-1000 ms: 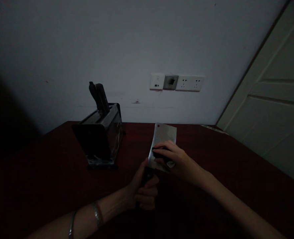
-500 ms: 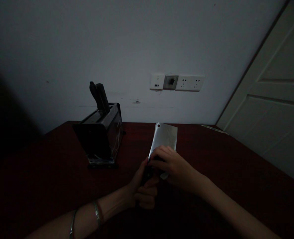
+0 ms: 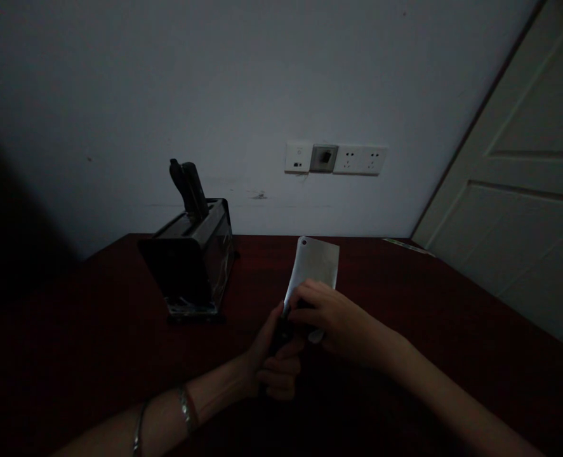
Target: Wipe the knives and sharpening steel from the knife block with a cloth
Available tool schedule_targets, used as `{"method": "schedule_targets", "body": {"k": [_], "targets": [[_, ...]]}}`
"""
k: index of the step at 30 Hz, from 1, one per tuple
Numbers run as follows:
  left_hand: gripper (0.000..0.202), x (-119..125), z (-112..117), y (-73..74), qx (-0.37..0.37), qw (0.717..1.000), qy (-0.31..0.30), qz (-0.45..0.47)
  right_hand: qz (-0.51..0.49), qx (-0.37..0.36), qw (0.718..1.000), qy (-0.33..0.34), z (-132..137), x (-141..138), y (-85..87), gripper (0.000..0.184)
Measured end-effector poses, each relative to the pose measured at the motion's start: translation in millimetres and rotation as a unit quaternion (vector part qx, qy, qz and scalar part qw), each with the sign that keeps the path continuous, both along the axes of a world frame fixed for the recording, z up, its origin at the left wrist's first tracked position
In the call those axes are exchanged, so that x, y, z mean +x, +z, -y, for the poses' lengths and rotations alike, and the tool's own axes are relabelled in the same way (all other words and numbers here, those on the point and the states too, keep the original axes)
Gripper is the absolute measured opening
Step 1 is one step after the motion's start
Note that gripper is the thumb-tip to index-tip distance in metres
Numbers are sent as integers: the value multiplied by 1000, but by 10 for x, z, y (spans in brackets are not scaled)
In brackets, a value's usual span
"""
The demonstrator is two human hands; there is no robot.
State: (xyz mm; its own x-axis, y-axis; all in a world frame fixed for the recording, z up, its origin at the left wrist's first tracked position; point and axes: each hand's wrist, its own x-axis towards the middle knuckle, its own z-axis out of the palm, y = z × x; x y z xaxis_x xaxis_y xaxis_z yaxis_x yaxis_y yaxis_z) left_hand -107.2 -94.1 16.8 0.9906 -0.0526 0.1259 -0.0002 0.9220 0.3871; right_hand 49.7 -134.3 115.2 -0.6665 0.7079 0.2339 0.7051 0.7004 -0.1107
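Observation:
A cleaver (image 3: 315, 263) with a broad pale metal blade and a hole near its top corner is held up over the table, blade pointing away from me. My left hand (image 3: 277, 362) is wrapped round its dark handle, thumb lying along the top. Across the lower blade, near the handle, lies my right hand (image 3: 326, 314) with its fingers bent and closed. A small pale bit (image 3: 316, 336) shows beneath those fingers; whether it is cloth, tissue or part of the blade I cannot tell. The right fingertips and the blade's base are partly hidden.
A black knife block (image 3: 200, 254) stands on the dark red table (image 3: 119, 285) to the left, with dark handles (image 3: 189, 187) upright in it. Behind are the wall and a row of sockets (image 3: 336, 158). A panelled white door (image 3: 523, 209) is at right.
The view has shifted very slightly. Both hands keep their places on the cleaver, and the right fingers have moved barely, if at all.

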Motion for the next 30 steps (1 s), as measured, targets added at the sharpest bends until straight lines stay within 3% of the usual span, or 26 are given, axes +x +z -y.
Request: {"method": "schedule_targets", "body": {"k": [3,10,18,25,30], "targets": [[76,-8,0,-5,16,1000,0,-22,10,-10,1000,-6,36,10,48,29],[73,3,2,-24,14,999,22,-24,-20,32,999,-13,5,-70,-110,30],[72,-19,-3,-9,29,999,3,-21,-1,-28,999,-20,34,38,69,34],[74,1,-24,-59,18,999,20,-18,-72,24,997,-19,-15,-50,-143,35],[72,-2,-29,-73,9,999,28,-25,-16,-17,999,-25,-14,3,-42,33]]}}
